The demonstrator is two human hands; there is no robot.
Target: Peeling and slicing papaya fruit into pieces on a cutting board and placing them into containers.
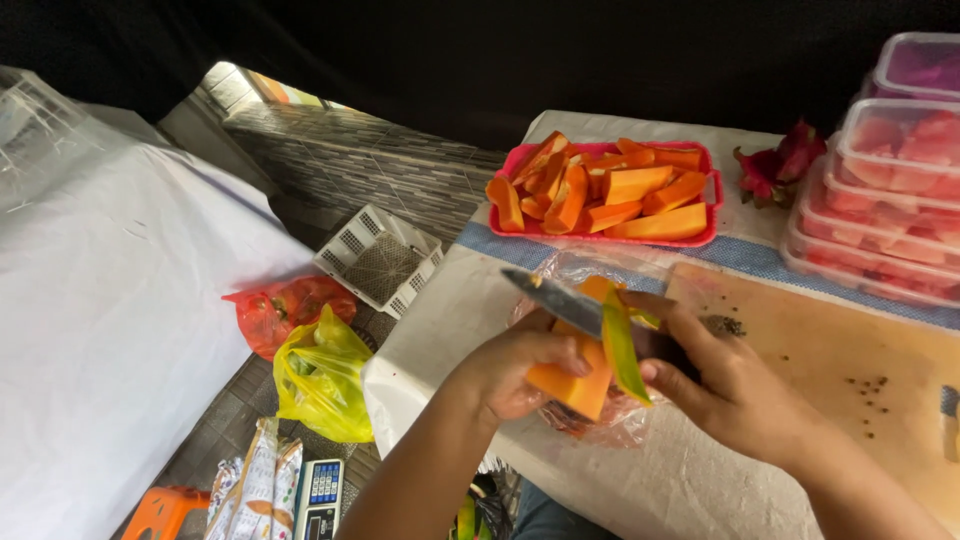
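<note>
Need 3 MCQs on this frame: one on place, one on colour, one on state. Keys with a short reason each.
1. Where does the pink tray of orange fruit sticks stand?
A. beyond the hands
B. on the floor
C. on the cutting board

2. What colour is the peel strip coming off?
A. red
B. green
C. white

3. What is the knife doing?
A. lying on the board
B. stuck in the tray
C. held against the fruit piece

Key: 1 A, the tray sits at the table's far side. 2 B, a green strip curls beside the blade. 3 C, the right hand holds the knife while the left hand holds the piece.

tray (pixel 712 190) behind cutting board (pixel 830 350) (on table (pixel 440 320)) | containers (pixel 880 200) right, apparently stacked
</note>
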